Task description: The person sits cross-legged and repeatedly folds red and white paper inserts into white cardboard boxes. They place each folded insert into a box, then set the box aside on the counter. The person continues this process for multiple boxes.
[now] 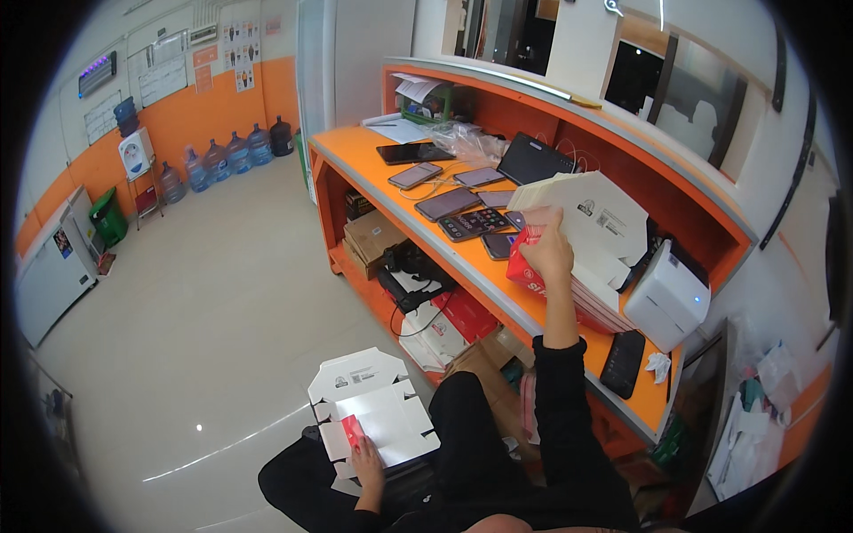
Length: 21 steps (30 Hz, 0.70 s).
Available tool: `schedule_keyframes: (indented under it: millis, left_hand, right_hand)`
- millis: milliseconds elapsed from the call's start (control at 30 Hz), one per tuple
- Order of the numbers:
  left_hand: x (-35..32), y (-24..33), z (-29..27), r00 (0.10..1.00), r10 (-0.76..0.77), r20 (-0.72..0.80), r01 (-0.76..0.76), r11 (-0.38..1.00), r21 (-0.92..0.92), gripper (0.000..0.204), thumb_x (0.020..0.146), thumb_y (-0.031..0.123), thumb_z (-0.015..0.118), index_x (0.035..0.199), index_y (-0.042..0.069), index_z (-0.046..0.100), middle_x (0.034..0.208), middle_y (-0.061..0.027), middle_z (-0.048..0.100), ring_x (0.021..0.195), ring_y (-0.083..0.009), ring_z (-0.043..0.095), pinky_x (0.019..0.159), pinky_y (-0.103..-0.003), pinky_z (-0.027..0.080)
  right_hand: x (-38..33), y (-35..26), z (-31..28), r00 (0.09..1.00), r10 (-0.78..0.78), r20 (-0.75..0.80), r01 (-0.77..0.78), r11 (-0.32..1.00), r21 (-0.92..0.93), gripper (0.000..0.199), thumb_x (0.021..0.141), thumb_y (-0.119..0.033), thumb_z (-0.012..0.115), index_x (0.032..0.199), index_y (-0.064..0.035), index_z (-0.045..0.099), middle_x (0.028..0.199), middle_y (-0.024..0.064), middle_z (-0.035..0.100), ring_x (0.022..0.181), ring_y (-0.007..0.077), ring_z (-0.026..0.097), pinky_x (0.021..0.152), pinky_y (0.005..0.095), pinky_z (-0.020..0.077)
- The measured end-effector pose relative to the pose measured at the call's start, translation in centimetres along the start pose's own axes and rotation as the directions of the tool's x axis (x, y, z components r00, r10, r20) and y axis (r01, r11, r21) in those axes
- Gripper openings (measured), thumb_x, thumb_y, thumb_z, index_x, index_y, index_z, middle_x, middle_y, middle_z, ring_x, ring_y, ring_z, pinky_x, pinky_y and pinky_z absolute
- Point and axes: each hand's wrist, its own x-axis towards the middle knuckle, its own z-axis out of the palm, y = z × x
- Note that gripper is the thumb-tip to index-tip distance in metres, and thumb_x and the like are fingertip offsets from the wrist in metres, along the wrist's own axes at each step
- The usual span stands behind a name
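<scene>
mid-step of box folding, probably: left hand (365, 462) closed on flat box (373, 410) on the lap, below the surface (533, 306); right hand (546, 249) gripping stack of blanks (582, 222) on surface. next move likely needs separating only one blank.

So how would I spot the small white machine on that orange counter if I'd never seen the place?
Find the long orange counter along the wall and follow it to its near end, past the row of dark phones and tablets. The white box-shaped printer sits there, just right of the stack of flat cardboard sheets the right hand reaches for. It alone is white and blocky, with a small blue light.
</scene>
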Motion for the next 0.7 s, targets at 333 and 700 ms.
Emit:
schedule_keyframes:
  millis: [333, 700]
  left_hand:
    - [0.5, 1.0, -3.1, 0.981, -0.193, 0.011, 0.174, 0.86, -0.479, 0.057, 0.087, 0.004, 0.045, 0.14, -0.004, 0.025, 0.138, -0.0219, 0.036, 0.125, -0.0374, 0.039, 0.107, -0.037, 0.03]
    - [-0.3, -1.5, -2.2, 0.994, -0.101, 0.039, 0.106, 0.977, -0.186, 0.084, 0.065, 0.007, 0.066, 0.139, -0.002, 0.027, 0.125, -0.0181, 0.048, 0.126, -0.0355, 0.038, 0.111, -0.055, 0.013]
  right_hand:
    - [-3.0, -2.8, 2.7, 0.826, -0.3, -0.478, 0.198, 0.947, -0.252, 0.077, 0.077, -0.026, 0.066, 0.135, 0.0054, 0.028, 0.111, 0.0252, 0.056, 0.101, 0.0387, 0.056, 0.088, 0.0437, 0.045]
    - [-38.3, 1.8, 38.7, 0.296, -0.463, 0.835, -0.087, 0.858, 0.506, 0.073, 0.086, -0.047, 0.059, 0.121, 0.015, 0.043, 0.09, 0.0225, 0.063, 0.078, 0.0271, 0.064, 0.068, 0.034, 0.0507]
